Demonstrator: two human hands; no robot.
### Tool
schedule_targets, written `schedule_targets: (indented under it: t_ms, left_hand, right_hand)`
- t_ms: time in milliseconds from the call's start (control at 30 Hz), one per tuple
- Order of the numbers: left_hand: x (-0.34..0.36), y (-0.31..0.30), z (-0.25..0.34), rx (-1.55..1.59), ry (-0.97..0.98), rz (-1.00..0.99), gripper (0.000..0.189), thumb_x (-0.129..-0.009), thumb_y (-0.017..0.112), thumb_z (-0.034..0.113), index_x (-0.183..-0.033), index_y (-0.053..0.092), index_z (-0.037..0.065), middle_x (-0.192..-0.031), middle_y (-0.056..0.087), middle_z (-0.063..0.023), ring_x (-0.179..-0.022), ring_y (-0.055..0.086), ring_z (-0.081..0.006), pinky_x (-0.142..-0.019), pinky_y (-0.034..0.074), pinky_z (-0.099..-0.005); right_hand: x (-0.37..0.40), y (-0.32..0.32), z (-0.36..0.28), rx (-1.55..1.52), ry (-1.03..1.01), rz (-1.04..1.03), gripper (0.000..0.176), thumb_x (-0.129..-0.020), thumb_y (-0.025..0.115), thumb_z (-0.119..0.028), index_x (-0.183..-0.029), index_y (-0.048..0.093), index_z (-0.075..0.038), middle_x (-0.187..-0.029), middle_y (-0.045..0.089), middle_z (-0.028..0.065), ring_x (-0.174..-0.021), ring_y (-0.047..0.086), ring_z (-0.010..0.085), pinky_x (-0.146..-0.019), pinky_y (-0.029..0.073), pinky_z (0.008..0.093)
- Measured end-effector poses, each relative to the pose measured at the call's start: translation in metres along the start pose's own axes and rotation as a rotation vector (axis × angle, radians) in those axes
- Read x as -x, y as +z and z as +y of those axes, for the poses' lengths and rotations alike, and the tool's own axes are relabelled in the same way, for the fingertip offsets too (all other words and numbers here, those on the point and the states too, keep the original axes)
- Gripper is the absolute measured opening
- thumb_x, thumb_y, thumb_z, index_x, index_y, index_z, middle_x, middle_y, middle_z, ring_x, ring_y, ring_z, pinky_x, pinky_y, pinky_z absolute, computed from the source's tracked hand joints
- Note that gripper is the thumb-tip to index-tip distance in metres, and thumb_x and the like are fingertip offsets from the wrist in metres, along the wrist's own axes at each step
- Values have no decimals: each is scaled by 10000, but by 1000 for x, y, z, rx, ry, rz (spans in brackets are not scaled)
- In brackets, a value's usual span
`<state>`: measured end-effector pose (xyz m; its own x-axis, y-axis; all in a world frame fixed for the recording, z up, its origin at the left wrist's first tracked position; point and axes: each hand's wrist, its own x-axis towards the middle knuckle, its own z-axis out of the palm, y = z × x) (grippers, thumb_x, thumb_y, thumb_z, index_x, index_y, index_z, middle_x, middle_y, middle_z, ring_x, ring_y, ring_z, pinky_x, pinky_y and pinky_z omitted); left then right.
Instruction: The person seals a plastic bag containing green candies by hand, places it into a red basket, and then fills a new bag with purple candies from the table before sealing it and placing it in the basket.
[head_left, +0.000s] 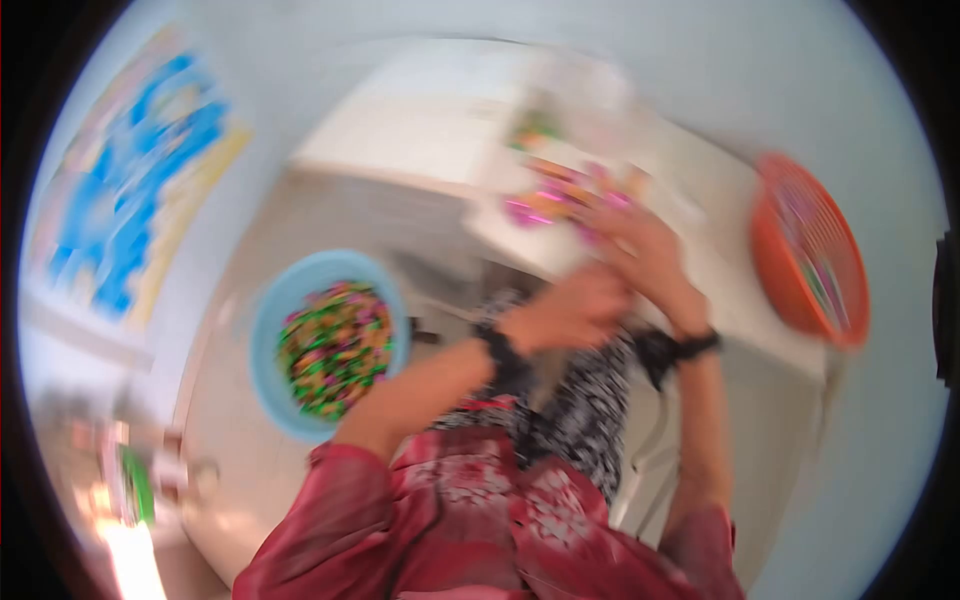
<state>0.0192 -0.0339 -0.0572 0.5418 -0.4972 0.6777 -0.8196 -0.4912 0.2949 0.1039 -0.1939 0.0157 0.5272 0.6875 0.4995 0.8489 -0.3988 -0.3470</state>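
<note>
My right hand [648, 250] reaches over the front of the white table, its fingers at a small pile of shiny pink and gold wrapped pieces [545, 203], perhaps candies. Blur hides whether it grips any of them. Just below and to the left is my left hand [575, 305], fingers curled in, close to the right hand's heel; whatever it may hold is hidden. Both wrists wear dark bands. A pale blue basin [267, 345] on the floor at left is filled with similar green, gold and pink pieces [335, 350].
The white table [420, 125] runs along the wall. On it stand a blurred translucent container [585, 95] with green and orange bits beside it. At its right end sits an orange basket [775, 255] with thin items inside. A blue picture [140, 180] hangs at left.
</note>
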Motion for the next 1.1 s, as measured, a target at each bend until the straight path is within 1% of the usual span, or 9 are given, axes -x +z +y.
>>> schedule_targets:
  t_ms: [67,133,200,333,533,900,1000,1033,1100]
  left_hand:
    - [1,5,-3,59,-76,-80,272,-772,721,217,-983,671,53,-1034,669,-145,-1085,635,-374,-976,503,-515]
    - [-1,10,-6,34,21,102,209,-777,703,224,-926,689,78,-964,665,-105,-1023,641,-344,-928,508,-497]
    - [0,15,-6,43,-93,92,119,-775,736,179,-867,705,110,-921,669,-44,-999,651,-291,-886,513,-462]
    - [-1,24,-9,60,-102,185,86,-769,751,153,-821,694,115,-895,668,-39,-964,650,-287,-857,520,-457]
    - [-10,36,-7,-14,-123,261,102,-767,766,157,-803,690,100,-887,661,-63,-938,647,-311,-798,535,-457]
    - [-26,33,-1,-182,-290,341,162,-755,776,191,-769,713,42,-945,633,-114,-983,590,-330,-799,533,-436]
    - [-26,31,-3,-218,-180,282,160,-725,764,183,-685,689,48,-924,616,-121,-992,571,-353,-835,514,-453]
    - [-26,37,-9,-230,-145,215,139,-732,748,174,-693,681,59,-905,606,-133,-978,580,-359,-862,505,-466]
    - [-24,33,-8,-70,-184,351,146,-724,750,121,-812,663,45,-917,611,-155,-943,596,-381,-875,509,-482]
  right_hand:
    - [-10,15,22,2,-133,43,371,-946,698,-129,-1299,808,-156,-1287,781,124,-1210,703,366,-1063,557,469]
    - [-15,23,41,-27,-55,-13,359,-915,700,3,-1243,806,-97,-1297,766,115,-1233,687,375,-1083,541,446]
    - [-24,21,36,114,-54,-50,300,-908,707,-7,-1193,770,-78,-1211,757,104,-1128,678,354,-984,558,451]
    - [-21,19,43,205,60,-59,279,-900,714,-17,-1171,733,-77,-1131,716,93,-1038,657,344,-878,553,459]
    - [-20,14,49,294,-4,-95,305,-915,715,-35,-1213,703,-104,-1167,676,88,-1016,666,347,-863,550,465]
    - [24,-31,30,-176,253,353,282,-1073,686,-43,-1352,659,-7,-1197,703,76,-918,668,131,-821,526,293]
    - [51,-33,2,-131,258,466,437,-1086,686,-61,-1512,599,-17,-1251,715,106,-970,701,146,-858,554,299]
    - [58,-34,-10,-75,289,519,468,-1086,688,-62,-1541,585,-23,-1263,714,107,-985,706,152,-869,563,306]
    - [74,-33,-29,-71,299,536,533,-1084,691,-53,-1595,544,-34,-1325,706,125,-1034,727,169,-938,584,327]
